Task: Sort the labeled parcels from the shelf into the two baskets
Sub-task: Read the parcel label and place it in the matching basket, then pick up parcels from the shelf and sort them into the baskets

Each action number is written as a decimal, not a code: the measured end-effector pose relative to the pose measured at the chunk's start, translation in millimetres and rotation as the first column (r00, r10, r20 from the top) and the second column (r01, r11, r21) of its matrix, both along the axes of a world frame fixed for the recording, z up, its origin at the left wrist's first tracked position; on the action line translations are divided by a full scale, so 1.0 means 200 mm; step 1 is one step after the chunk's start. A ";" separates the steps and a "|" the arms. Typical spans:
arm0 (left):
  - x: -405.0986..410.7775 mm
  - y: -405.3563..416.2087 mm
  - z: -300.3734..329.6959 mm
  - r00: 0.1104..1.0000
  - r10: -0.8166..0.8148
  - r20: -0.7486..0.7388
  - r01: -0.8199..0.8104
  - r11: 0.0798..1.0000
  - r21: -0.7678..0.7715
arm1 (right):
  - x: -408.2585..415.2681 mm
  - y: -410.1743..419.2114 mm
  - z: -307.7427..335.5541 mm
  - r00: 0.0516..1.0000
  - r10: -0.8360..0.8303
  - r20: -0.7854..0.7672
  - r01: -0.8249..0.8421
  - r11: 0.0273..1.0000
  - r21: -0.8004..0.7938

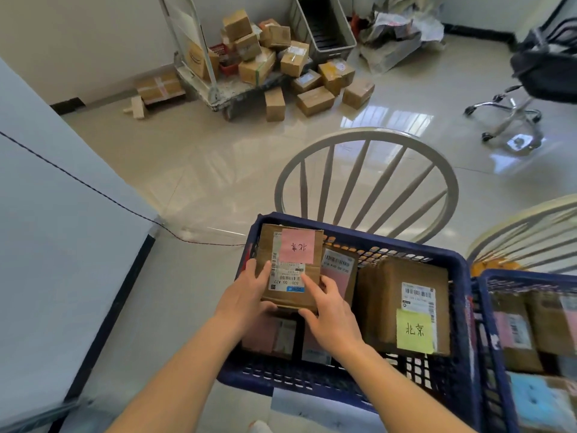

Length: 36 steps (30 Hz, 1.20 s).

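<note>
Hands clasp a parcel (pixel 292 270): left hand (pixel 246 295) and right hand (pixel 327 310) pinch its near corners, label up so the pink note (pixel 297 250) reads. Under it, other parcels fill the blue basket (pixel 462 307); it is probably being set down. Beyond, a chair (pixel 368 182).

Both bare forearms reach from the near edge toward the middle, converging as they go. The left hand (pixel 246 292) grips a parcel (pixel 292 267) at its near left corner: thumb lying up along the top face, the other fingers curled under the near edge. The right hand (pixel 327 317) holds the same parcel at its near right corner, index finger stretched across the label, the remaining fingers bent against the right side.
</note>
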State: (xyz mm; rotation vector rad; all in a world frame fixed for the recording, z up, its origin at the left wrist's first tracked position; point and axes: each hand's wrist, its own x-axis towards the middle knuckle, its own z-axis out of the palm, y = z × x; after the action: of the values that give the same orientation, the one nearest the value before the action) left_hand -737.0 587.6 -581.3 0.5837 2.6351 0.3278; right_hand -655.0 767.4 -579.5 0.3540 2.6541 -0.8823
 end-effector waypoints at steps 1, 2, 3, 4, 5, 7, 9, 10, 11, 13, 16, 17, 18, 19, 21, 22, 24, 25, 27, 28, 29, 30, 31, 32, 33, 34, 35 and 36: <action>0.00 0.00 0.00 1.000 -0.005 -0.011 0.005 1.000 -0.014 | 0.00 0.00 0.00 1.000 -0.001 -0.006 0.001 1.000 0.005; 0.01 0.00 0.00 1.000 -0.007 -0.023 0.006 0.999 -0.033 | 0.00 0.00 -0.01 1.000 0.000 -0.008 0.000 1.000 0.008; 0.02 0.00 -0.01 0.999 -0.011 -0.039 0.008 0.998 -0.060 | 0.00 0.00 -0.01 1.000 -0.003 -0.010 0.003 1.000 0.006; 0.04 0.00 -0.01 0.997 -0.019 -0.069 0.013 0.996 -0.087 | 0.01 0.00 -0.02 1.000 -0.007 -0.010 0.008 1.000 0.001; 0.06 0.00 -0.01 0.993 -0.040 -0.115 0.027 0.993 -0.111 | 0.01 0.00 -0.02 1.000 -0.012 -0.014 0.012 1.000 -0.003; 0.08 0.00 -0.03 0.974 -0.126 -0.189 0.096 0.982 -0.164 | 0.01 -0.01 -0.02 1.000 -0.018 -0.022 0.018 1.000 -0.003; 0.08 -0.02 -0.04 0.956 -0.154 -0.249 0.113 0.978 -0.173 | 0.01 -0.03 -0.03 0.999 -0.027 -0.031 0.027 1.000 -0.007; 0.08 -0.02 -0.04 0.953 -0.150 -0.264 0.109 0.980 -0.165 | 0.01 -0.04 -0.04 0.999 -0.033 -0.037 0.033 0.999 -0.011; 0.07 -0.03 -0.03 0.950 -0.149 -0.276 0.106 0.981 -0.164 | 0.01 -0.05 -0.04 0.998 -0.039 -0.042 0.038 0.999 -0.015; 0.07 -0.03 -0.02 0.947 -0.146 -0.287 0.100 0.981 -0.169 | 0.02 -0.05 -0.04 0.998 -0.051 -0.047 0.050 0.998 -0.025; 0.08 -0.03 -0.01 0.957 -0.101 -0.272 0.063 0.987 -0.146 | 0.02 -0.05 -0.04 0.997 -0.067 -0.033 0.066 0.997 -0.036; 0.08 -0.03 0.00 0.959 -0.084 -0.270 0.048 0.990 -0.135 | 0.02 -0.05 -0.03 0.997 -0.068 -0.021 0.067 0.997 -0.040; 0.09 -0.02 0.00 0.962 -0.074 -0.264 0.041 0.990 -0.131 | 0.02 -0.05 -0.02 0.998 -0.065 -0.007 0.065 0.997 -0.043; 0.10 -0.02 0.01 0.964 -0.077 -0.255 0.045 0.990 -0.131 | 0.01 -0.04 -0.01 0.998 -0.057 0.008 0.057 0.997 -0.042; 0.10 -0.03 0.02 0.969 -0.074 -0.236 0.046 0.991 -0.123 | 0.00 -0.02 0.01 0.999 -0.039 0.025 0.039 0.999 -0.030; 0.10 -0.03 0.04 0.972 -0.062 -0.227 0.036 0.993 -0.116 | 0.01 -0.01 0.03 0.999 -0.036 0.026 0.037 0.999 -0.023; 0.11 -0.04 0.09 0.977 -0.030 -0.211 0.009 0.995 -0.101 | 0.02 0.02 0.07 1.000 -0.021 0.023 0.021 1.000 0.003; 0.13 -0.04 0.13 0.979 -0.015 -0.205 -0.005 0.995 -0.097 | 0.04 0.04 0.10 1.000 0.000 0.020 -0.001 1.000 0.027; 0.16 -0.05 0.22 0.981 0.016 -0.193 -0.037 0.994 -0.104 | 0.06 0.08 0.18 0.998 0.055 0.013 -0.056 0.995 0.088; 0.18 -0.06 0.27 0.982 0.032 -0.188 -0.053 0.993 -0.109 | 0.07 0.10 0.23 0.997 0.081 0.006 -0.081 0.989 0.120; 0.20 -0.07 0.32 0.981 0.048 -0.186 -0.070 0.991 -0.113 | 0.07 0.12 0.28 0.994 0.109 0.000 -0.108 0.983 0.149; 0.22 -0.09 0.38 0.979 0.067 -0.191 -0.091 0.989 -0.115 | 0.07 0.15 0.35 0.990 0.141 -0.006 -0.138 0.976 0.171; 0.24 -0.09 0.46 0.976 0.092 -0.199 -0.116 0.987 -0.112 | 0.06 0.16 0.42 0.985 0.173 -0.011 -0.168 0.968 0.188; 0.26 -0.10 0.54 0.971 0.121 -0.208 -0.146 0.983 -0.109 | 0.05 0.18 0.50 0.978 0.206 -0.021 -0.198 0.959 0.202; 0.28 -0.11 0.62 0.963 0.154 -0.221 -0.181 0.978 -0.106 | 0.05 0.19 0.58 0.971 0.237 -0.035 -0.225 0.951 0.213; 0.31 -0.12 0.71 0.954 0.188 -0.235 -0.217 0.971 -0.104 | 0.04 0.19 0.66 0.963 0.264 -0.055 -0.246 0.944 0.221; 0.35 -0.13 0.79 0.943 0.227 -0.245 -0.257 0.961 -0.100 | 0.04 0.19 0.74 0.954 0.291 -0.078 -0.267 0.937 0.225; 0.40 -0.14 0.88 0.929 0.270 -0.254 -0.301 0.949 -0.090 | 0.05 0.17 0.83 0.942 0.319 -0.103 -0.290 0.930 0.227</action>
State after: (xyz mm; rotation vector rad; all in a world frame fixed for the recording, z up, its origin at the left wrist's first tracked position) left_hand -657.7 559.9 -404.8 0.2036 2.9530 0.1806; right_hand -645.0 801.9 -414.1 -0.0794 2.8308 -0.5498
